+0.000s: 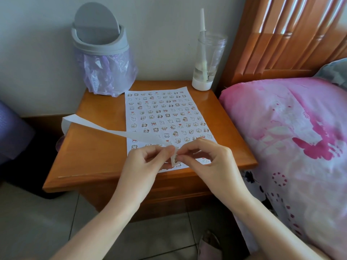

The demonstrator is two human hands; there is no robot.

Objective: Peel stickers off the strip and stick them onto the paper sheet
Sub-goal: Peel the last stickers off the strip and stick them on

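1. The white rectangular paper sheet (161, 109) lies flat on the glossy orange-brown wooden bedside table (93, 156). Rows of tiny cartoon stickers cover most of it, from the far edge down to the hands.
2. I judge the job well advanced. Only the nearest rows look sparse, though the hands hide part of them.
3. The long white paper backing strip (97, 126) trails bare from the hands, up and off the table's left edge, so that length looks spent.
4. The left hand (146, 162) pinches the strip's near end between thumb and fingers, just above the sheet's front edge.
5. The right hand (206, 158), touching the left, nips a small brownish sticker (176, 158) at that end. Whether it is lifted free yet I cannot tell.
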